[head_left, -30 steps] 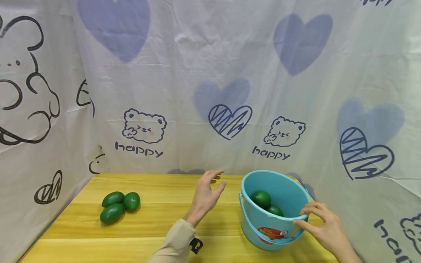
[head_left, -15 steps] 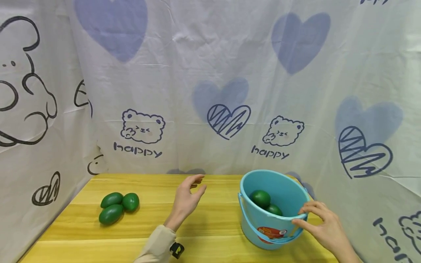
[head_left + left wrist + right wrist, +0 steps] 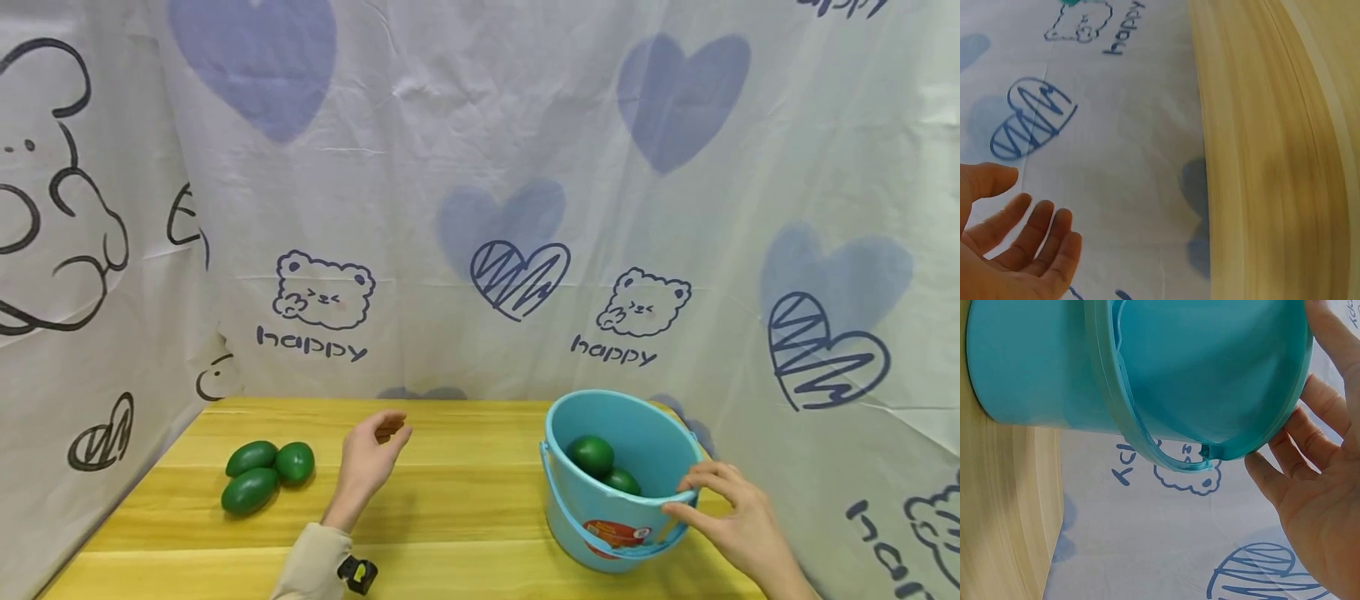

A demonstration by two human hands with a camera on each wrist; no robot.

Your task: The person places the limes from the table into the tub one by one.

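Note:
My left hand (image 3: 369, 458) hovers over the table's middle-left with nothing in it, fingers loosely bent and thumb apart from them. To its left, three smooth dark-green, egg-shaped fruits like avocados (image 3: 250, 491) lie bunched together on the wood. A light-blue plastic bucket (image 3: 573, 512) stands on the right, its handle hanging down the near side over a red label. Inside it show two more green fruits (image 3: 591, 456). My right hand (image 3: 741, 517) grips the bucket's right rim, thumb outside at the near edge; the right wrist view shows its fingers spread along the rim (image 3: 1300, 394).
The yellow wooden table (image 3: 465, 500) ends at the back against a white curtain (image 3: 420, 208) printed with hearts and bears. More curtain hangs close on the left and right sides. A dark wrist device (image 3: 358, 575) sits at the left cuff.
My left hand has moved left, away from the bucket and nearer the three fruits on the table. The right hand keeps its grip on the rim, and the bucket stays in place.

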